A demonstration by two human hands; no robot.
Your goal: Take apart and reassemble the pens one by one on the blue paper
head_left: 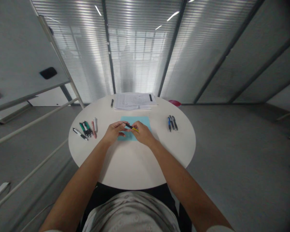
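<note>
My left hand [114, 132] and my right hand [141, 132] meet over the light-blue sheet of paper [140, 121]. Neither hand is released or clenched into a fist: both are grasping a black-and-yellow pen [131, 127]. My left fingertips [121, 126] are at its dark end and my right fingertips [134, 126] are near its yellow end, though my fingers hide exactly how each one meets the barrel.

For a hold like this, I think light, even pressure from both sides works best, with the pen level and the work kept in my fingertips rather than my wrists. That way, the barrel is less likely to twist or slip out of the pinch.

The pen sits above the middle of the sheet, and I cannot tell whether it touches the paper. Left of the sheet, on the round white table [135, 169], lie several black, white and green pens [84, 130], with a white tube [95, 124] and a pink marker [94, 129] nearest the sheet. Well to the right of the sheet are three dark pens [172, 123] side by side. Beyond the sheet is a stack of printed papers [134, 101], and farther left lies a lone dark pen [112, 102].
</note>
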